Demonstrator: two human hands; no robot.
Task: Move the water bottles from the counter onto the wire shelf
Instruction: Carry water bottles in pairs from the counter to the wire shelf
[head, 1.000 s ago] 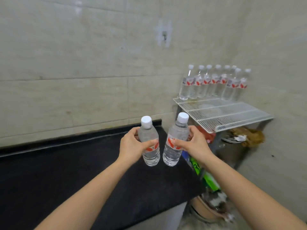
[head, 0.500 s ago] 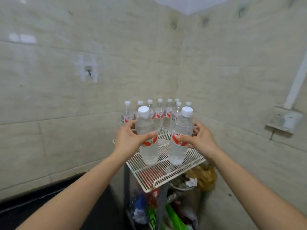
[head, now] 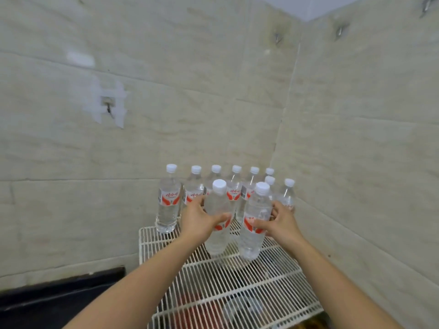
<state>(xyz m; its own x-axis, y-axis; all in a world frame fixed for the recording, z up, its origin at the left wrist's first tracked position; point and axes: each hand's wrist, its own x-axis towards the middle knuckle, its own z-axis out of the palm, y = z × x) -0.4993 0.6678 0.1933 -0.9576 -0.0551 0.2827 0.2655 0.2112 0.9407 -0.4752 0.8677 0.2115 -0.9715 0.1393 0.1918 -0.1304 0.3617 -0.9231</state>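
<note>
Tiled walls (head: 166, 129) corner a wire shelf (head: 213, 295) just below the fingers (head: 221, 218). The left hand (head: 197, 220) grips one water bottle (head: 217, 241) and the right hand (head: 281, 222) grips a second bottle (head: 255, 210). Both are upright, low over the wires, probably to stand before the standing row (head: 167, 205) beyond the fingers.

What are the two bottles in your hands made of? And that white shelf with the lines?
The left hand grips the left bottle, the right hand the right bottle. Both look like clear, glossy plastic: you see straight through them. The wire shelf seems metal wire with a white coating, maybe paint or plastic: thin, straight white bars with gaps.
</note>
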